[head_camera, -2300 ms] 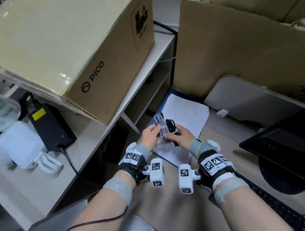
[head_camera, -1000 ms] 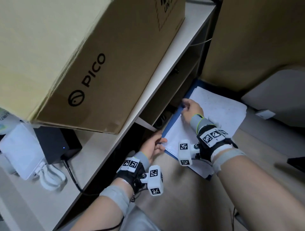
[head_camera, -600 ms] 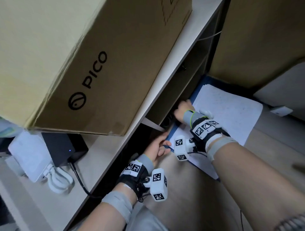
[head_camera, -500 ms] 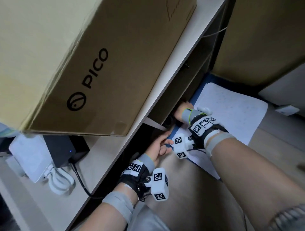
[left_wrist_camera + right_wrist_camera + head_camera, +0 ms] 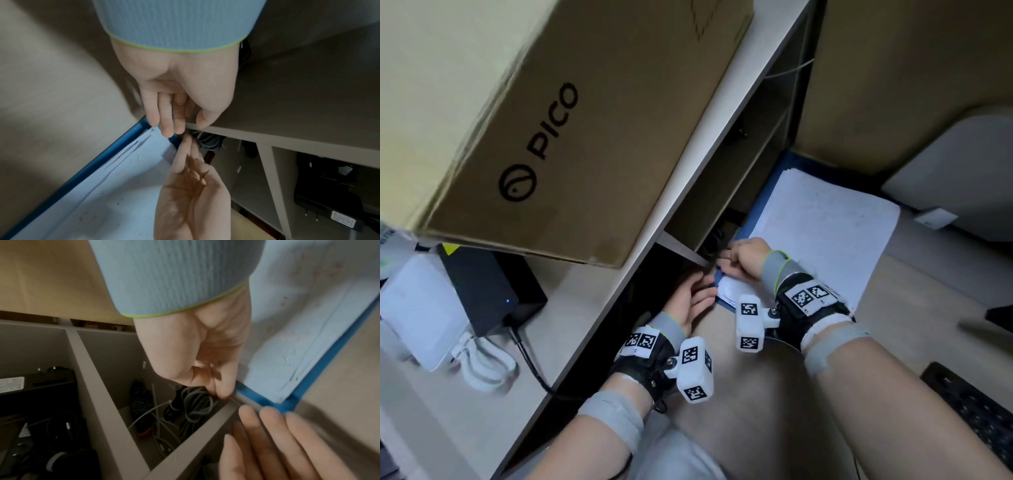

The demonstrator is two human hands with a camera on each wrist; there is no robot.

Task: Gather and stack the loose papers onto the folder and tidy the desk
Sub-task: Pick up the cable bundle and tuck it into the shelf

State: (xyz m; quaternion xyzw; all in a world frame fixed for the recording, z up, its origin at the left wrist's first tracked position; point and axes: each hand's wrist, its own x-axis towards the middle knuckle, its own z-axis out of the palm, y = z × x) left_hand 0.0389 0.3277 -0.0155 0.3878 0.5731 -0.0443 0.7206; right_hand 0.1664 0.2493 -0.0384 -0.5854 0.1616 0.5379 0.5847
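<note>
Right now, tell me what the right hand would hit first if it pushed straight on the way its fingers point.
The right hand points into the shelf cubby; its fingertips are at the coiled grey cable, probably the first contact. Whether they touch already is unclear.

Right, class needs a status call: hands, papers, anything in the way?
Left hand open by folder corner. Right hand at coiled cable in cubby, grip unclear. Papers stacked on folder. Shelf edge close alongside.
</note>
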